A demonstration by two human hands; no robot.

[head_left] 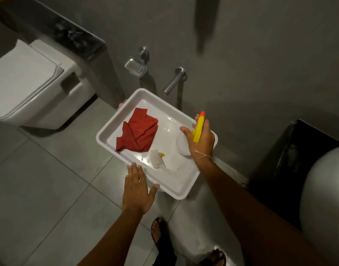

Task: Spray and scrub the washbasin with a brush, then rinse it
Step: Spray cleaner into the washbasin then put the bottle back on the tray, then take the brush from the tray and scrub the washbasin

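Cloth (137, 134) lies red and soft at the basin's (107, 131) left; your left hand (137, 191) rests flat and spread on the near rim. The brush (156, 158) sits mid-basin, light but likely slippery, so grip its handle. Your right hand (200, 140) holds the spray bottle (199, 128). No readable labels.

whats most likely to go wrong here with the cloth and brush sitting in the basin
1. The red cloth lies inside the washbasin, so spray from the spray bottle in the right hand would probably soak it.
2. The brush also lies in the wet basin, in the way of spraying.
3. The left hand rests at the wet rim and might slip.
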